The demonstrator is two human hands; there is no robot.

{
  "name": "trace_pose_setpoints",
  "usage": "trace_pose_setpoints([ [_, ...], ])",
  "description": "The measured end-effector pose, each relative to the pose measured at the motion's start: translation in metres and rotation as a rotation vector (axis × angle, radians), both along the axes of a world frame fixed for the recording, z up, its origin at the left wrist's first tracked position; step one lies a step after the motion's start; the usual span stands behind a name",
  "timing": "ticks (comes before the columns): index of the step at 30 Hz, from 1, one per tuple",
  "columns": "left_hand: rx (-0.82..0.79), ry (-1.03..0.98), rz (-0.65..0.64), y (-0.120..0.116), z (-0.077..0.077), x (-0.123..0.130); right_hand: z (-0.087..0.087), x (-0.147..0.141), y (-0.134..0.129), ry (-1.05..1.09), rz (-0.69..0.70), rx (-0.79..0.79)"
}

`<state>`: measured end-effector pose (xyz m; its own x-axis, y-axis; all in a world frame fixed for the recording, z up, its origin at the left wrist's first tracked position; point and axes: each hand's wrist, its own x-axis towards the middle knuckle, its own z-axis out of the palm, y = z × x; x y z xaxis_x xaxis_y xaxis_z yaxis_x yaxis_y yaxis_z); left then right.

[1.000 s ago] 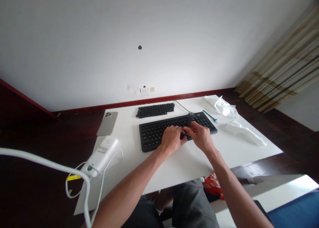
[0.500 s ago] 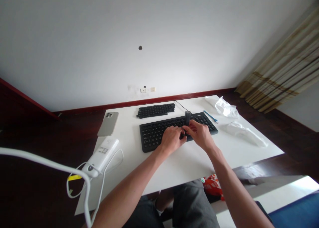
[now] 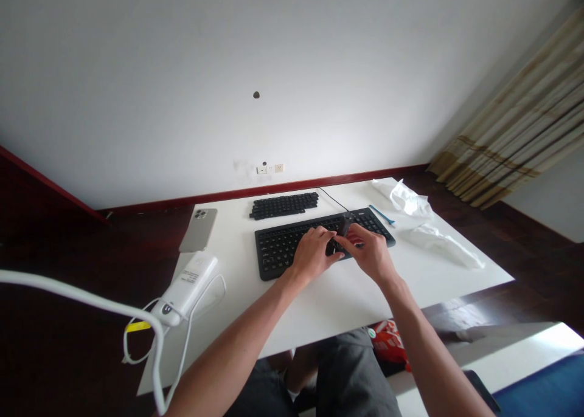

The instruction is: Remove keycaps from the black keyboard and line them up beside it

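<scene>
The left hand (image 3: 312, 254) is curled over the middle of the black keyboard (image 3: 278, 253), its fingers bent down toward the keys. Whether it is gripping anything cannot be told. The right hand (image 3: 369, 253) is closed in a pinch on the lower end of a small dark grey object (image 3: 347, 224). The object stands tilted above the right part of the keyboard, between the two hands and near the keyboard's far edge. It is too blurred and too partly hidden to say exactly what it is. The two hands almost touch just below it.

The keyboard lies on a white surface (image 3: 365, 301). Just beyond it is a black strip of keys (image 3: 283, 206), and a thin black cable (image 3: 333, 198) runs across the far side toward the keyboard. Just right of the keyboard lies a blue plastic tool (image 3: 382, 214), and farther right are two crumpled white plastic bags (image 3: 410, 198) (image 3: 444, 245). On the left are a phone (image 3: 198, 230), lying face down, and a white charger (image 3: 185, 289) with a white cable (image 3: 189, 338) trailing off the near left corner. Below the near edge, an orange packet (image 3: 387, 344) sits beside the person's grey shorts (image 3: 351, 380).
</scene>
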<state>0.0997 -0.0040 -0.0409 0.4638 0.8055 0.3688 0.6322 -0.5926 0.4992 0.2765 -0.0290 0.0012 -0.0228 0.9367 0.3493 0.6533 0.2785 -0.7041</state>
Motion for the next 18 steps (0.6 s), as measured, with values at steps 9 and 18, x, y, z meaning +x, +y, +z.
trace_pose_setpoints([
  [9,0.008,-0.149,0.049,-0.003,0.010,-0.002,-0.002,0.002,0.007,0.067,-0.178,0.104],
  [18,0.051,-0.250,0.071,0.002,0.015,-0.013,0.017,-0.032,0.006,-0.095,0.172,0.021],
])
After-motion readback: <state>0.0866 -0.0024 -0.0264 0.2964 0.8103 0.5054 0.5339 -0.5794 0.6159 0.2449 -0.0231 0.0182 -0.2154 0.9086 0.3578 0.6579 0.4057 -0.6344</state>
